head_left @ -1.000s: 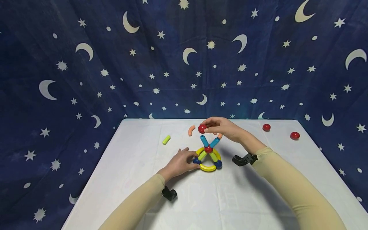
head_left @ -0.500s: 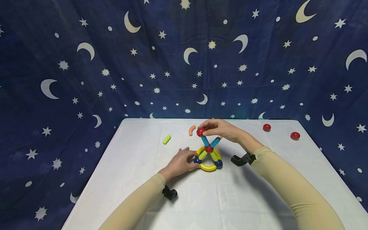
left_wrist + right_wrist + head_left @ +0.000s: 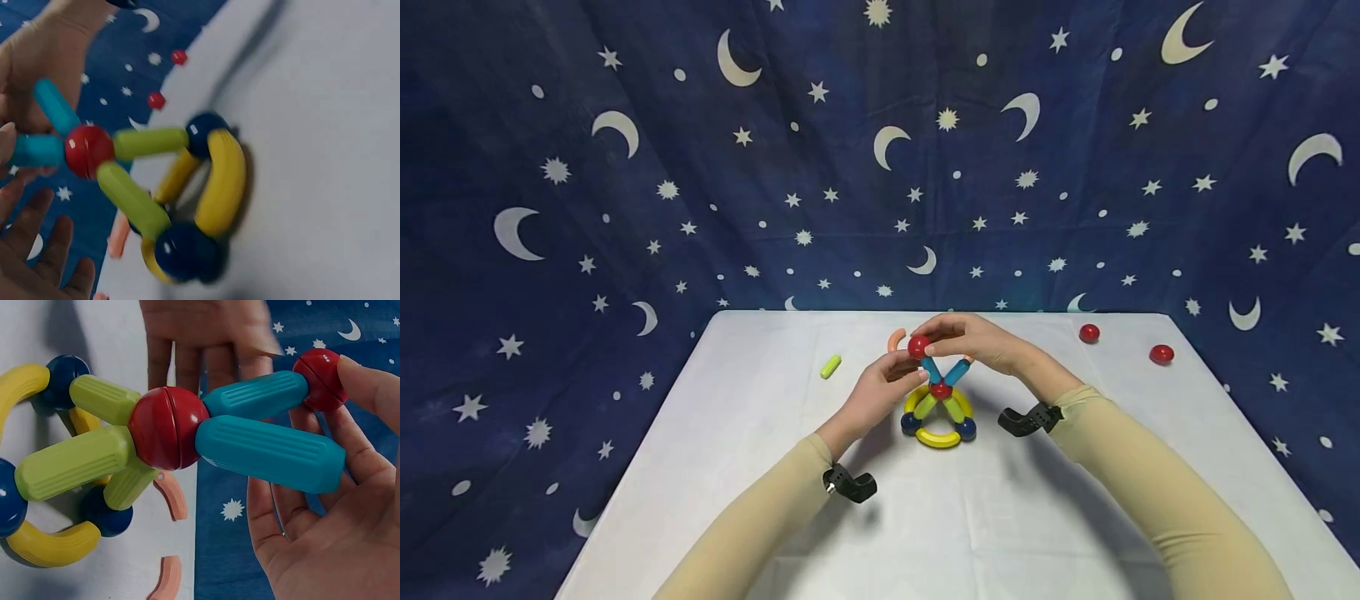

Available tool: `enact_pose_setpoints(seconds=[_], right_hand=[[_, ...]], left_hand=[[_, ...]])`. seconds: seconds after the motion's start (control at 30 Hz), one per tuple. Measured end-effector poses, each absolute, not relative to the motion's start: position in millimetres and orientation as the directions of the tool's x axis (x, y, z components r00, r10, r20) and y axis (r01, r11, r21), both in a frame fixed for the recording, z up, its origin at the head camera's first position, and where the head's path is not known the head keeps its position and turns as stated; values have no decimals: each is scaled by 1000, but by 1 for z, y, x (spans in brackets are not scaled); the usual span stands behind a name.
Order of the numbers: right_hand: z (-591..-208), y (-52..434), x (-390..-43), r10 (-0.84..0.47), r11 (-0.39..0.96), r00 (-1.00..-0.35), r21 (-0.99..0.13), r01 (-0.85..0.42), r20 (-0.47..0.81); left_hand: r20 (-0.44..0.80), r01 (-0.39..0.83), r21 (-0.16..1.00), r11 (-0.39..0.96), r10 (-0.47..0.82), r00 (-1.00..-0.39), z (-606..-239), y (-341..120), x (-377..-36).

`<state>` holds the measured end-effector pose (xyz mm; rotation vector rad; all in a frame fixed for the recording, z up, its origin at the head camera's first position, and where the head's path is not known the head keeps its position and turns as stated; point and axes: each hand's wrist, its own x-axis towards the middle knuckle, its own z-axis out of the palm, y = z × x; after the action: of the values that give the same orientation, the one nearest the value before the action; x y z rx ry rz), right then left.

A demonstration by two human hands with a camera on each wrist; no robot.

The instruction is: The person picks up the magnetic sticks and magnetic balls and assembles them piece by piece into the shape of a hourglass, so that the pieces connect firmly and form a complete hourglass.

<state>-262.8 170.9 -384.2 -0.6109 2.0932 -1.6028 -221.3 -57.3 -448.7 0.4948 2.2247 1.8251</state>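
My right hand (image 3: 973,340) pinches a red ball (image 3: 320,380) between thumb and fingers, at the top end of a blue rod (image 3: 256,397). That rod belongs to a build of toy rods and balls: a second blue rod (image 3: 269,453), a central red ball (image 3: 167,428), light green rods (image 3: 75,464) as legs, and a base ring of yellow curved rods (image 3: 937,439) and dark blue balls (image 3: 966,428). My left hand (image 3: 880,392) hovers beside the held ball and its rod, fingers loosely extended, thumb blurred in the right wrist view, gripping nothing.
On the white table (image 3: 760,467), a lime green rod (image 3: 831,367) lies to the left. Orange curved rods (image 3: 896,339) lie behind the build, one partly hidden by my right hand. Two red balls (image 3: 1089,333) sit at the back right. A starry curtain (image 3: 820,167) hangs behind.
The right hand has lowered the red ball onto the tip of the left blue rod. The left hand has let go of the dark blue base ball and risen toward that rod.
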Motion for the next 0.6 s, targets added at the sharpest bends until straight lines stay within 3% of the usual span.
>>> enact_pose_setpoints(seconds=[0.1,0.33,0.6], right_hand=[[-385,170,-262,-590,217,-805,-972,-85,-61],[-384,174,-260,-578,212,-814,-973,-87,-53],[-390,203,-261,-487,227,-872,-971,-80,-42]], left_hand=[[18,58,994,97,372,-928,-442,-53,-221],[4,35,996,85,340,-940,-440,-49,-221],[9,35,997,70,340,-940,-442,-42,-222]])
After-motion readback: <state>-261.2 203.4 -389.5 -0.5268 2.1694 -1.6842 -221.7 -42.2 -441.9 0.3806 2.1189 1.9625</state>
